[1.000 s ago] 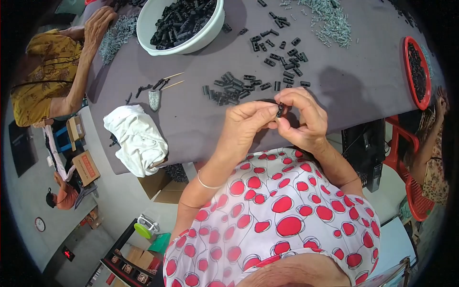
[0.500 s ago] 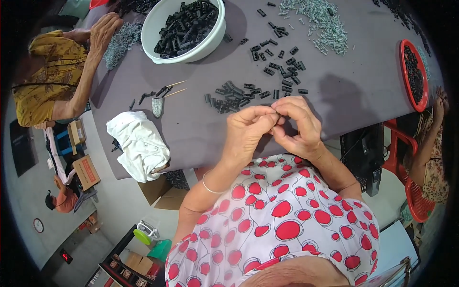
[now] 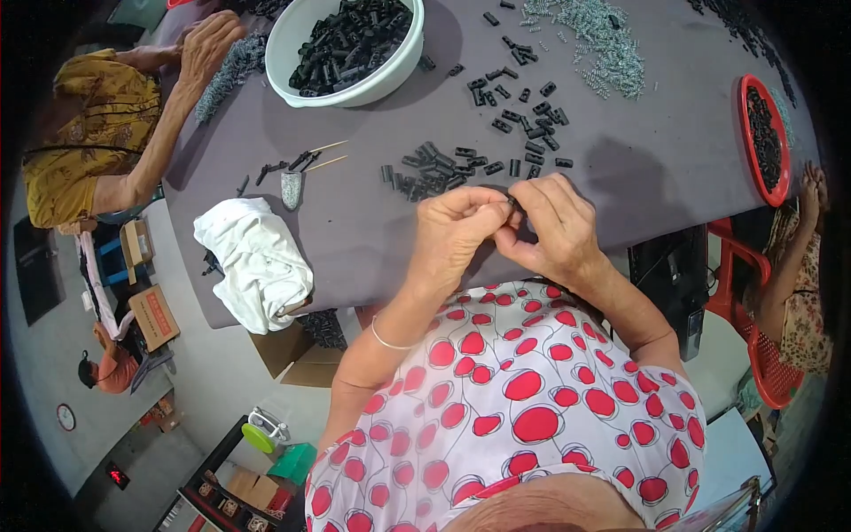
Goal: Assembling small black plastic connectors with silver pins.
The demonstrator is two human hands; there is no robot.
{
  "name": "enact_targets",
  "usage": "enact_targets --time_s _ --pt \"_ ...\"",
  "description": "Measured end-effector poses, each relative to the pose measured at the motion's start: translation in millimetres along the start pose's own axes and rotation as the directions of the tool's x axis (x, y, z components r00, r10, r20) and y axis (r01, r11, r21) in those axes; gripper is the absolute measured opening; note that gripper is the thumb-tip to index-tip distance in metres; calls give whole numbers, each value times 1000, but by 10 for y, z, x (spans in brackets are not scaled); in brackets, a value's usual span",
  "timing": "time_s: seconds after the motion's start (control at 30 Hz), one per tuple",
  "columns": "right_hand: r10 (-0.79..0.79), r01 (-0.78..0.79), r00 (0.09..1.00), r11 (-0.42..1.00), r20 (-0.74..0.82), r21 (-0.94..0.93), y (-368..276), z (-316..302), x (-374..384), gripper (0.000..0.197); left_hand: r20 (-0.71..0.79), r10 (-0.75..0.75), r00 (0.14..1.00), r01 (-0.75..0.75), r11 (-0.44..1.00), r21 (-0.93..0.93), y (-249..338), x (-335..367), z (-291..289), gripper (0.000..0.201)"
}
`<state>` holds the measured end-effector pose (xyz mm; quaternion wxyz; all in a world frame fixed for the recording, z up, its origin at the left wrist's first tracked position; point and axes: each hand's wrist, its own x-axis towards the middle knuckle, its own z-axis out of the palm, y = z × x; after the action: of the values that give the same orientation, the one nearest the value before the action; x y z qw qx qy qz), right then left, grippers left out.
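My left hand (image 3: 456, 232) and my right hand (image 3: 558, 226) meet above the table's near edge. Between their fingertips is a small black plastic part (image 3: 512, 202), mostly covered by the fingers. Both hands are closed in a pinch on it. Just beyond my left hand lies a heap of dark short tubes (image 3: 428, 168). More loose black pieces (image 3: 536, 133) are scattered past my right hand. A pile of small metal springs (image 3: 612, 53) lies at the far side.
A white bowl (image 3: 415, 55) full of black parts stands far left; a red tray (image 3: 743, 115) is at right. Nearer left are a white cloth (image 3: 253, 266), a grey thimble-shaped piece (image 3: 292, 190) and thin sticks (image 3: 326, 163). A co-worker's hand (image 3: 208, 49) works at the far left.
The black part now shows between my fingertips. My right hand has turned slightly, its fingers curling more. The co-worker's hand at left has shifted right a little.
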<state>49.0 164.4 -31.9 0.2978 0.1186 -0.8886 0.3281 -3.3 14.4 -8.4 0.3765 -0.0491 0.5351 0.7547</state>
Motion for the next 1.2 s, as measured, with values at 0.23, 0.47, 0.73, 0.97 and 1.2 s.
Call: enact_targets --time_s 0.23,0.47,0.73,0.97,1.2 --pt "-15 15 1000 1000 -8 8 4 -1 0 38 11 -9 1000 7 991 130 10 -8 1 11" --pt "-20 21 998 999 -54 28 97 16 -47 37 -54 -3 999 3 1000 -7 -79 -18 -6 18" --pt "-31 32 998 999 -50 23 93 8 -44 34 4 56 998 -56 978 202 -76 -44 -17 19" --pt "-19 20 998 1000 -52 22 104 22 -27 29 25 25 999 -30 978 206 -61 -22 -43 20" --pt "-7 7 1000 999 9 45 79 1 -16 22 93 18 995 -43 961 275 -40 -39 -51 15"
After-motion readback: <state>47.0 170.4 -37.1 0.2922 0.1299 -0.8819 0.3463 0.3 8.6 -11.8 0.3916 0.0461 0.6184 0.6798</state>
